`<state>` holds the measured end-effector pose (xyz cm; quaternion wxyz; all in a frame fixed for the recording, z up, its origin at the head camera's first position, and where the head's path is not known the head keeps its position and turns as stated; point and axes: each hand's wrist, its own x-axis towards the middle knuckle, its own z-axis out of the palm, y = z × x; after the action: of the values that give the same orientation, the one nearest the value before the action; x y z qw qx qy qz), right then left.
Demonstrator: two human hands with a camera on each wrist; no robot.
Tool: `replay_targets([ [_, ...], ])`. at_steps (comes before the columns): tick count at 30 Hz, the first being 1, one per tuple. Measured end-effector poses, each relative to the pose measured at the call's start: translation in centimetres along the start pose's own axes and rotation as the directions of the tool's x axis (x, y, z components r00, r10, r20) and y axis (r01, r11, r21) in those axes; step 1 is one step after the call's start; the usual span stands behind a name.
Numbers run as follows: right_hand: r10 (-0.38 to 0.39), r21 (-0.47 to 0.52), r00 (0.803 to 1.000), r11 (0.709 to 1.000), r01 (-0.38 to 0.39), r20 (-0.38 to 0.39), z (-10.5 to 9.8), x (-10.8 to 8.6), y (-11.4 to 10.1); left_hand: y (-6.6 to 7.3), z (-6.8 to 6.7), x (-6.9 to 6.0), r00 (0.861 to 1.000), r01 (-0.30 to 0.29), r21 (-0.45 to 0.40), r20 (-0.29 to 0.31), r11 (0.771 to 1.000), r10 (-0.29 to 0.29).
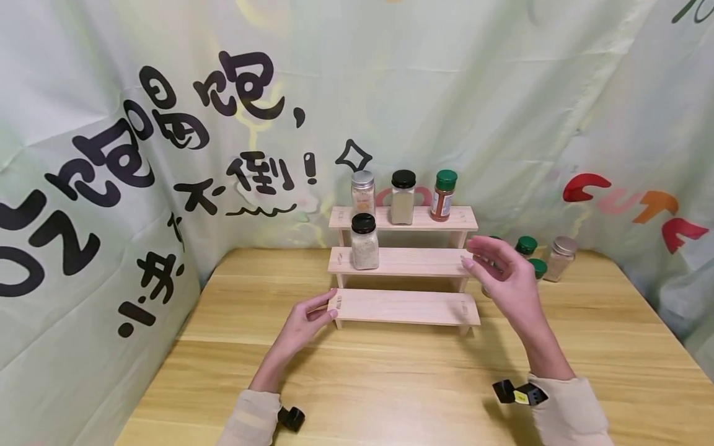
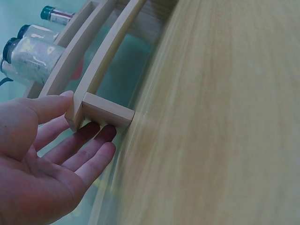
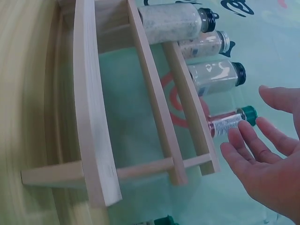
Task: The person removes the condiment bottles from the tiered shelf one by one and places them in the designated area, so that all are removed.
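Observation:
A three-step pale wooden spice rack [image 1: 404,308] stands on the table. My left hand [image 1: 304,319] pinches the left end of its lowest step between thumb and fingers; the left wrist view shows the other fingertips [image 2: 108,133] at the step's leg. My right hand [image 1: 510,279] is raised beside the middle step's right end, fingers loosely bent and holding nothing. On the middle step, at the left, is a black-lidded spice jar [image 1: 365,244]. The top step bears a silver-lidded jar [image 1: 363,193], another black-lidded jar [image 1: 403,198] and a green-lidded bottle [image 1: 444,196] with red contents.
Right of the rack, partly hidden behind my right hand, several more jars stand on the wooden table [image 1: 390,378], among them a green-lidded one [image 1: 526,246] and a jar with a pale metallic lid [image 1: 560,259]. A printed cloth [image 1: 474,93] hangs behind the table.

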<state>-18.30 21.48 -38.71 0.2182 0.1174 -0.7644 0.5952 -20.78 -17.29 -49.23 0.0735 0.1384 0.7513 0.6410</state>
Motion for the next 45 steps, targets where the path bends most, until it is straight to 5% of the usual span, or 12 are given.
replay_targets([
  [32,-0.001,0.134,0.976,0.991,-0.028,0.216,9.6,4.5,-3.0,0.0,0.1,-0.1,1.000,0.006,-0.022,-0.029,1.000,-0.007],
  [45,0.012,0.192,0.975,0.980,-0.056,0.224,12.3,6.0,-2.6,-0.1,0.2,0.2,1.000,-0.002,-0.031,-0.003,1.000,0.002],
])
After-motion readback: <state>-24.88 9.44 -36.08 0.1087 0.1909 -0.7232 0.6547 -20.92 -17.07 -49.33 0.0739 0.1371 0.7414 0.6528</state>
